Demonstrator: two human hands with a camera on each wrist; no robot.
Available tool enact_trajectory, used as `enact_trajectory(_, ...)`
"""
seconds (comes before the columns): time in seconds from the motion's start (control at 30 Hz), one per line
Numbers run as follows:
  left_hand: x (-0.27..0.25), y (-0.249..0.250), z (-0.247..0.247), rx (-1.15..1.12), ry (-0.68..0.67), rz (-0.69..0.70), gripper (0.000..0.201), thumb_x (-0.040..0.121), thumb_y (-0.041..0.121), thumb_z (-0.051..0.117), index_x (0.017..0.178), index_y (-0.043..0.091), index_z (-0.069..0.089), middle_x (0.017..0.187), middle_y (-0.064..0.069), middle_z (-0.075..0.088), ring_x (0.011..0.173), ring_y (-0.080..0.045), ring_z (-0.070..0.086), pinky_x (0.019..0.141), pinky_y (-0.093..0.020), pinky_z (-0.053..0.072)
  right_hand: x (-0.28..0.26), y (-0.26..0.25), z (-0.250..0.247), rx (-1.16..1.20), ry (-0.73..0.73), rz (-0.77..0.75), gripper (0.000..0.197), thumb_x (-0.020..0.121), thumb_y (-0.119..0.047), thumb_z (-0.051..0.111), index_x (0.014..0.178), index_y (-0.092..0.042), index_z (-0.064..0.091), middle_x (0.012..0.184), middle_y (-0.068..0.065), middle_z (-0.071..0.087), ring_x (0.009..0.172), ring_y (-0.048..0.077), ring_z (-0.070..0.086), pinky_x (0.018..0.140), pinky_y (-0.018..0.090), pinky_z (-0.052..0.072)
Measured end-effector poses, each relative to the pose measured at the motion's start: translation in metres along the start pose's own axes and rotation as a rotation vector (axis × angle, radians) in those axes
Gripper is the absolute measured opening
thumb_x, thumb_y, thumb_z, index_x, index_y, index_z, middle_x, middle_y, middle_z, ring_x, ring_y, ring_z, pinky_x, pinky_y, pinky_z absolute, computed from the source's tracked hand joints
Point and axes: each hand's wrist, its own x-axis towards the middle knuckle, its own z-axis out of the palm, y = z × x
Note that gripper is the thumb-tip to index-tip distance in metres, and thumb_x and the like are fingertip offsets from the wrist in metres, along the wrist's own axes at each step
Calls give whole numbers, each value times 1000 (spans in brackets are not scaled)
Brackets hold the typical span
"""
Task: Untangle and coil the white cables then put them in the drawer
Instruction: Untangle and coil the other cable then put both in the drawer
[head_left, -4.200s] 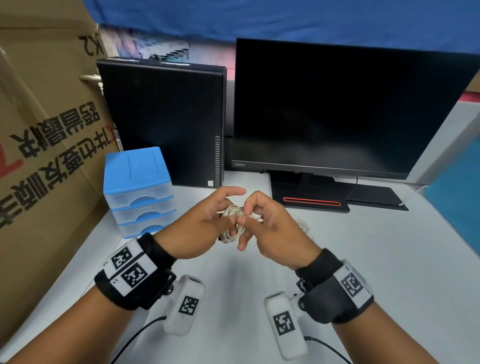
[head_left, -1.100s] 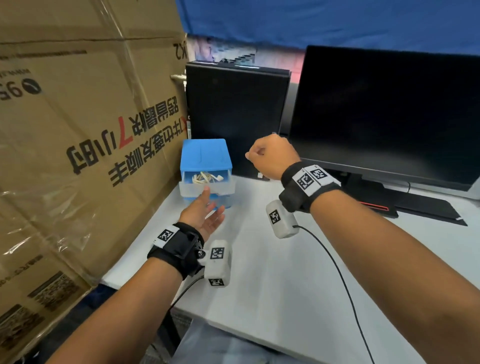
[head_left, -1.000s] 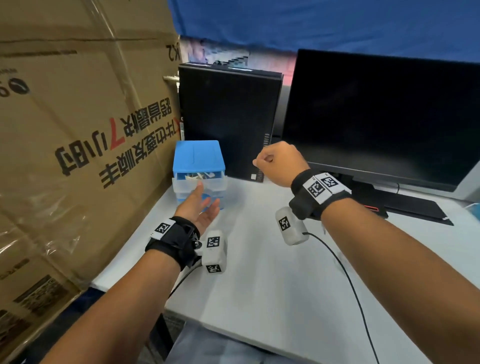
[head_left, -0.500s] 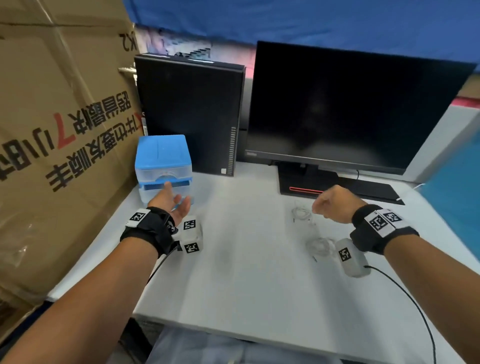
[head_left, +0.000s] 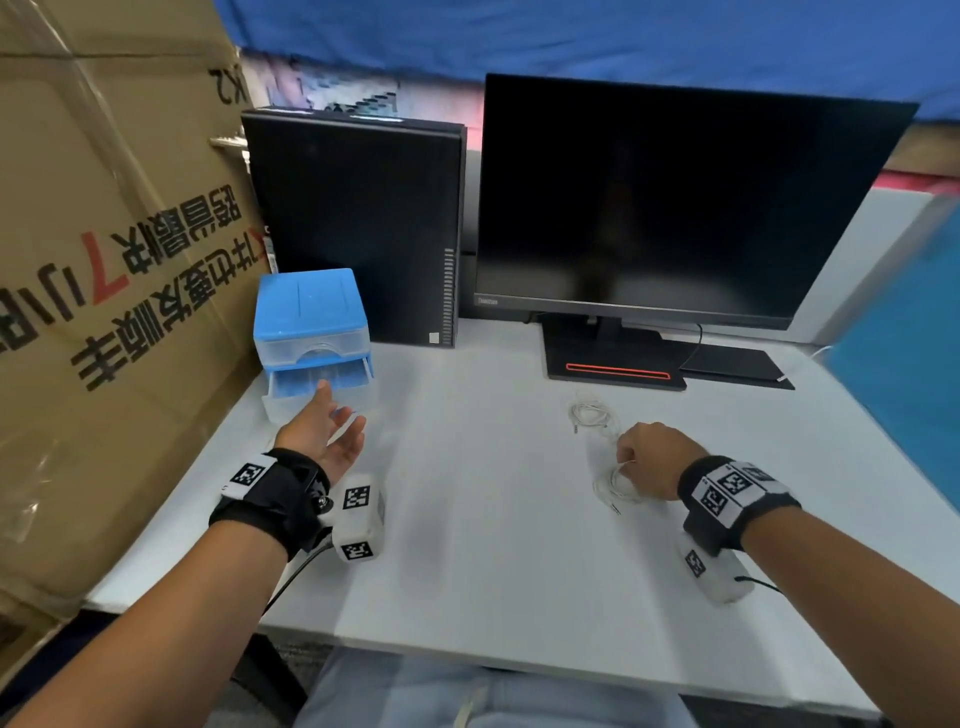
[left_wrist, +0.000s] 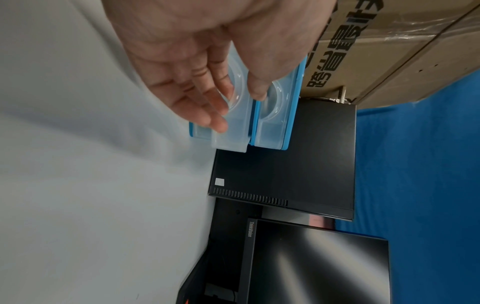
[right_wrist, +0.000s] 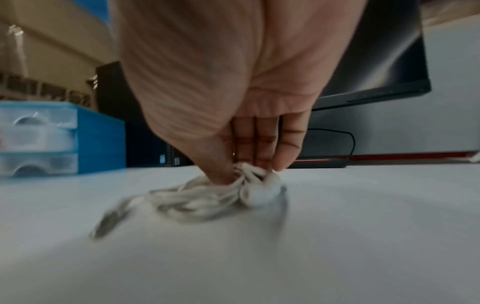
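Note:
A blue drawer unit (head_left: 310, 312) stands at the desk's left, its middle drawer (head_left: 318, 385) pulled out and showing nothing inside. My left hand (head_left: 337, 415) is open just in front of it; in the left wrist view the left hand (left_wrist: 233, 107) has straight fingers (left_wrist: 207, 111) against the drawer front (left_wrist: 233, 131). My right hand (head_left: 631, 457) is down on a loose white cable bundle (head_left: 615, 486). The right wrist view shows the right hand (right_wrist: 244, 170) pinching that cable bundle (right_wrist: 202, 199) between thumb and fingers on the desk. A second white cable (head_left: 589, 415) lies just beyond.
A black computer case (head_left: 358, 223) stands behind the drawers and a dark monitor (head_left: 675, 197) on its stand (head_left: 613, 364) to the right. A big cardboard box (head_left: 104, 260) walls the left side. The white desk (head_left: 467, 519) runs to a near edge.
The top drawer, open with a coiled cable a second ago, is now shut and the middle one stands out. My right hand came down to the right and pinched the cable bundle.

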Motion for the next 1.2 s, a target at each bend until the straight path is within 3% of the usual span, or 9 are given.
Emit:
enact_trajectory(0.17,-3,-1,-2,-10,-10,-5,35,89,46,64,100,13,56,100,-1,61,79,-17,61,69,-29,52,-6,-2,9,-44,35,-67,9,92,-12,45,89,-20,47,91,-1,55,79,18,51,65,25,36)
enact_trajectory(0.23,-5,0,-3,-12,-15,-7,35,89,46,64,100,13,56,100,-1,61,80,-17,61,70,-29,52,-7,-4,7,69,45,-56,11,94,-11,42,87,-19,44,87,1,58,74,19,51,60,27,37)
enact_trajectory(0.37,-9,-2,-5,-24,-31,-9,36,88,46,65,102,14,58,100,-1,62,82,-17,62,67,-29,52,-9,-23,-17,245,102,-136,15,95,-11,40,84,-19,45,79,2,59,72,23,55,61,30,42)
enact_trajectory(0.6,-19,-8,-13,-22,-50,-6,37,86,47,68,100,14,59,100,-1,62,80,-17,62,65,-28,52,-10,-137,-103,279,281,-432,13,97,-11,41,89,-18,47,81,6,59,71,26,56,62,39,48)
enact_trajectory(0.77,-24,-9,-20,-17,-58,-12,32,86,44,69,91,13,61,95,-1,64,77,-17,63,63,-27,53,-3,-234,-133,379,347,-605,5,93,-10,46,91,-12,51,85,7,61,74,25,57,61,37,47)
enact_trajectory(0.93,-25,-14,-23,-12,-46,-3,31,88,42,69,94,12,64,94,-2,66,76,-18,63,66,-28,54,22,-303,-114,314,150,-590,5,91,-13,56,89,-15,51,90,5,56,76,20,50,55,27,37)
enact_trajectory(1.07,-25,-21,-22,17,-52,2,39,89,43,67,114,13,67,110,-5,71,96,-24,68,85,-38,58,45,-334,-78,109,19,-511,10,94,-17,60,99,-9,56,94,8,55,84,24,55,65,31,41)
enact_trajectory(1.13,-26,-21,-21,22,-64,7,38,90,42,66,113,11,67,110,-7,72,96,-25,70,84,-39,58,52,-341,-67,86,23,-498,21,94,-15,60,111,-4,59,97,11,58,88,27,58,70,30,42)
enact_trajectory(1.2,-29,-20,-21,30,-66,20,36,91,40,66,110,10,68,107,-8,74,92,-25,71,79,-38,59,55,-346,-64,97,51,-488,22,93,-13,60,113,-3,60,96,10,60,89,28,60,71,31,43)
